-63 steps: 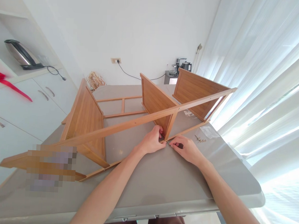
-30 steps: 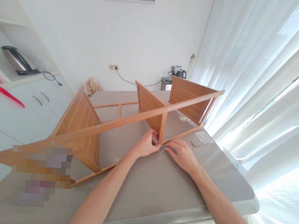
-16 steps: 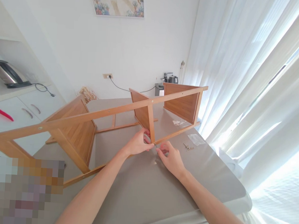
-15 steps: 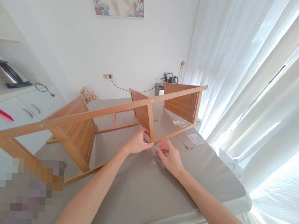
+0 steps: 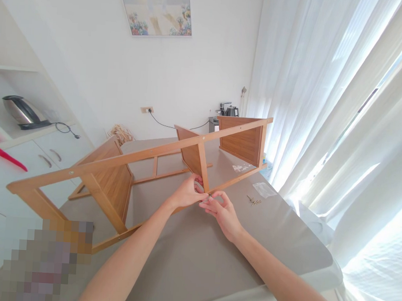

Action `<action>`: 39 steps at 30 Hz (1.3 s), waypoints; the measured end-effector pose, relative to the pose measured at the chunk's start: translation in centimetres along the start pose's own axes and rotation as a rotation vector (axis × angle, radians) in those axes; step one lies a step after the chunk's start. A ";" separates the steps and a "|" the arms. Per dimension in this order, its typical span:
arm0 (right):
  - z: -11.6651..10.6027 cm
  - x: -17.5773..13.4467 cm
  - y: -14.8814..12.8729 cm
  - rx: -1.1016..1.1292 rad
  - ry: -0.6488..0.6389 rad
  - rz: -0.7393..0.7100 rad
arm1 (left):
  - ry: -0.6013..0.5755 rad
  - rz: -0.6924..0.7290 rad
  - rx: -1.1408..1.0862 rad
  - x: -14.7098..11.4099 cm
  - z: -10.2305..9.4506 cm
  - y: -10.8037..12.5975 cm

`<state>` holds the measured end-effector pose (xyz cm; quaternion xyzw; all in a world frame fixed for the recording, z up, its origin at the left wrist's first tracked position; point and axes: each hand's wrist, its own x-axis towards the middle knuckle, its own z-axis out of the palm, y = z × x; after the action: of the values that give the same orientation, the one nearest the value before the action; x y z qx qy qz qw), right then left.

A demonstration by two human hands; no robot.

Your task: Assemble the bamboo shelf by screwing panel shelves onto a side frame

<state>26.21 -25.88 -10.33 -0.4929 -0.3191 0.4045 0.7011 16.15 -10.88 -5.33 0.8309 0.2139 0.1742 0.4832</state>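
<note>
A wooden shelf rack (image 5: 169, 147) lies on its side on the grey table (image 5: 183, 267). My left hand (image 5: 187, 191) is closed round the lower end of the middle shelf's edge, thumb at the joint with the lower rail. Right against that joint, my right hand (image 5: 219, 210) pinches a small metal piece that looks like a screw, mostly hidden by the fingertips. Several loose screws (image 5: 253, 201) lie on the table to the right of my right hand, beside a clear plastic bag (image 5: 265, 190).
An electric kettle (image 5: 22, 112) stands on a shelf at the left. Sheer curtains (image 5: 314, 84) hang along the right side. A black kettle (image 5: 232, 111) sits behind the table. A blurred patch (image 5: 49, 264) covers the lower left.
My right hand has moved slightly left and closer to the joint, its fingers now at the rail. My left hand keeps its hold. The view has shifted a little.
</note>
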 end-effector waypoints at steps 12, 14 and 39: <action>-1.5 0.7 0.9 -0.676 0.069 -0.359 | -0.034 0.014 -0.031 0.1 0.0 -0.3; -1.9 0.8 0.9 -0.788 0.088 -0.428 | -0.032 0.024 -0.027 0.2 0.0 -0.6; -1.7 0.4 0.3 -0.685 0.092 -0.226 | -0.064 -0.008 -0.081 -0.1 -0.2 -2.0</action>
<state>27.73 -26.24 -11.14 -0.6784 -0.4567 0.1717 0.5493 15.57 -9.96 -6.97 0.8151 0.1942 0.1541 0.5235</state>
